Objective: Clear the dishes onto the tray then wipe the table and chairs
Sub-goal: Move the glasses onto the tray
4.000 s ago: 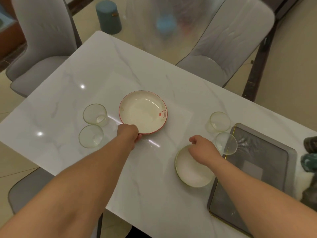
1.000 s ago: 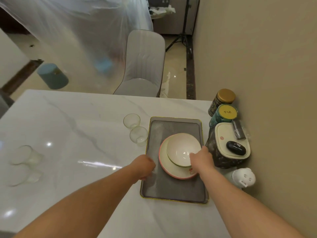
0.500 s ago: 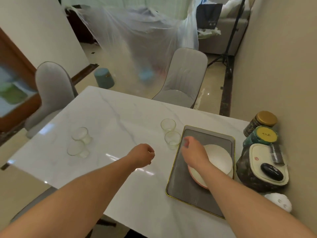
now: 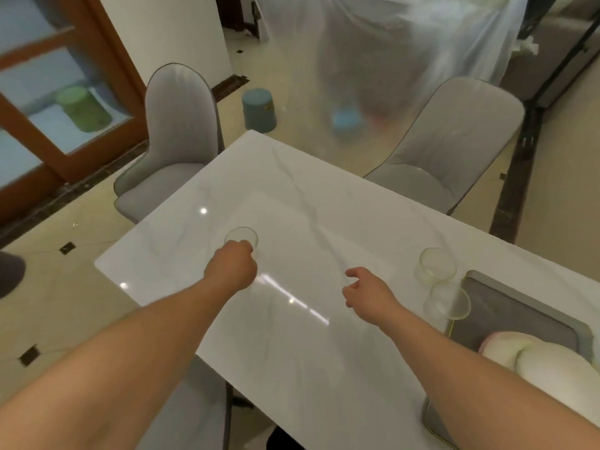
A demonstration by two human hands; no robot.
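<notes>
White marble table [image 4: 324, 222] is the reference. Grey chairs [image 4: 181, 131] stand at its far-left and far-right sides. Grey tray [image 4: 519, 306] lies on its right end, holding a stacked pink-rimmed plate [image 4: 493, 345] and a bowl [image 4: 552, 368]. Two clear glasses [image 4: 435, 266] stand just beside the tray's left edge, the nearer one overlapping the tray rim in view. Left hand [image 4: 232, 267] is over the table's left part, fingers curled at a third glass [image 4: 242, 238]; can't tell if it actually grips it. Right hand [image 4: 367, 295] hovers mid-table, fingers loosely spread, holding nothing.
</notes>
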